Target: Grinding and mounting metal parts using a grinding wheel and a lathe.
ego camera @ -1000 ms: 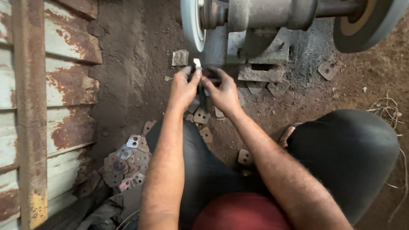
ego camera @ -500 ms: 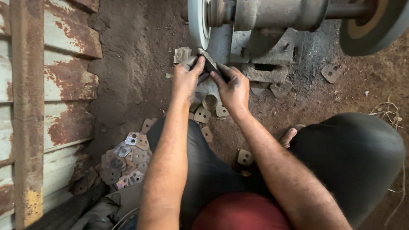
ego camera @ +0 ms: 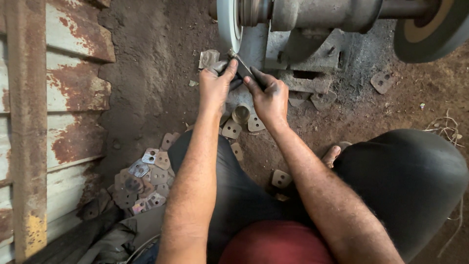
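My left hand (ego camera: 215, 83) and my right hand (ego camera: 268, 94) together pinch a small flat metal plate (ego camera: 241, 62), its upper edge held up against the rim of a pale grinding wheel (ego camera: 227, 25). The wheel sits on the left end of a grey bench grinder (ego camera: 312, 19) fixed low over the dirt floor. Both hands are dark with grime. My forearms reach forward over my black-trousered legs.
A heap of similar small metal plates (ego camera: 141, 178) lies on the dirt at left, with more (ego camera: 231, 129) scattered under my hands. A second dark wheel (ego camera: 430, 34) is at top right. A rusty corrugated wall (ego camera: 53, 112) runs along the left.
Both hands have lifted the plate from near the ground up to the wheel's rim.
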